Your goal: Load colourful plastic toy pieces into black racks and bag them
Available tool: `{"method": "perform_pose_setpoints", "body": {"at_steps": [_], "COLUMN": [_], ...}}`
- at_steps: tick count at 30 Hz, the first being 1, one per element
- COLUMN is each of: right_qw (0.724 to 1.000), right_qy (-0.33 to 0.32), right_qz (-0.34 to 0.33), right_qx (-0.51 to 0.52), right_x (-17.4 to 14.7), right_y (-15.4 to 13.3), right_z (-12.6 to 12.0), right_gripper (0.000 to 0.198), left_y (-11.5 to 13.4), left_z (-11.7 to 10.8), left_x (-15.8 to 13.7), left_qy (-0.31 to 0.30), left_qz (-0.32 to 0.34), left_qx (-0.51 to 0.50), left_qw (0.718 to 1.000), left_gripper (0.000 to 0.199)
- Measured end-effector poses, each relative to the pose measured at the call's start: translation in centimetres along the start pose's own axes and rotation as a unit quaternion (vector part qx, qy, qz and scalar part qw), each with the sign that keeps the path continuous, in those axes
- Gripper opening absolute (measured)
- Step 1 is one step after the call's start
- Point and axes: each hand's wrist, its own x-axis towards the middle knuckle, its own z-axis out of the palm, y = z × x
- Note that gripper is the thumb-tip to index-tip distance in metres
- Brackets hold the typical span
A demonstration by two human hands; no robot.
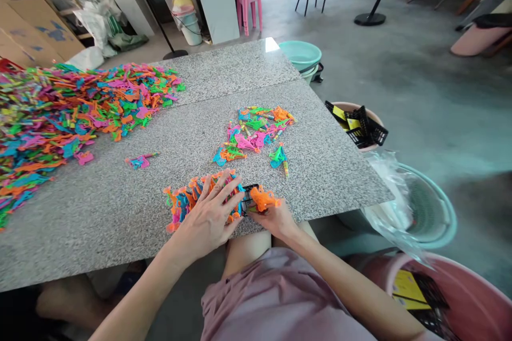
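My left hand [212, 213] lies with fingers spread over a packed row of colourful plastic toy guns [182, 200]. The row seems to stand in a black plastic basket [250, 194], whose open-mesh end shows at the right; most of the basket is hidden. At that end, my right hand [278, 219] is closed on an orange toy gun [264, 199]. Beyond the hands lies a loose small pile of toy guns [256, 130] in pink, green, blue and orange. A green and blue toy gun [279, 159] lies apart, nearer to my right hand.
A large heap of toy guns [100, 101] covers the left of the speckled stone table [328, 170]. One lone toy gun [142, 160] lies between. Right of the table stand a tub of black baskets [362, 127], a green basin [436, 208] with plastic bags, and a pink tub [472, 298].
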Motion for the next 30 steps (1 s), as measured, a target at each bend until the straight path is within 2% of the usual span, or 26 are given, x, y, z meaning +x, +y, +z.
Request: {"method": "perform_pose_setpoints", "body": {"at_steps": [3, 6, 10, 15, 18, 19, 21, 23, 24, 27, 30], "right_qw": [0.992, 0.979, 0.965, 0.954, 0.959, 0.963, 0.971, 0.956, 0.946, 0.943, 0.976], "right_qy": [-0.048, -0.08, -0.123, -0.134, -0.149, -0.139, -0.065, 0.036, 0.058, 0.025, -0.005], "right_qz": [0.001, 0.006, -0.003, -0.038, -0.06, -0.054, 0.004, 0.1, 0.137, 0.163, 0.134], "right_qx": [-0.118, -0.186, -0.23, -0.267, -0.235, -0.224, -0.231, -0.272, -0.289, -0.288, -0.174], "right_x": [0.4, 0.8, 0.7, -0.3, 0.8, 1.6, 3.6, 5.6, 6.5, 7.5, 6.6], "right_y": [-1.6, -3.2, -4.5, -4.6, -3.7, -3.3, -2.0, -0.5, 0.2, 1.5, 1.3], "right_z": [-0.1, -0.5, -0.7, 0.2, -1.3, -2.5, -5.4, -8.4, -9.6, -11.1, -9.5], "right_gripper": [0.011, 0.018, 0.024, 0.033, 0.023, 0.018, 0.021, 0.035, 0.038, 0.026, 0.005], "left_y": [-0.1, -0.1, -0.1, -0.2, -0.5, -0.5, -0.6, -0.5, -0.4, -0.3, -0.4], "left_z": [0.1, 0.1, -0.1, 0.3, 0.8, 0.9, 0.9, 0.7, 0.6, 0.4, 0.4], "left_x": [0.0, 0.0, 0.2, 0.4, 0.2, 0.1, 0.0, 0.1, 0.1, 0.1, 0.0], "left_qy": [0.004, 0.009, 0.015, 0.04, 0.048, 0.048, 0.049, 0.05, 0.048, 0.041, 0.029], "left_qz": [-0.001, -0.007, 0.012, 0.018, 0.013, 0.013, 0.014, 0.018, 0.023, 0.043, 0.048], "left_qx": [-0.005, -0.009, 0.0, 0.029, 0.033, 0.034, 0.035, 0.038, 0.039, 0.041, 0.04], "left_qw": [1.0, 1.0, 1.0, 0.999, 0.998, 0.998, 0.998, 0.998, 0.998, 0.997, 0.998], "left_gripper": [0.039, 0.041, 0.053, 0.036, 0.032, 0.032, 0.032, 0.03, 0.029, 0.031, 0.036]}}
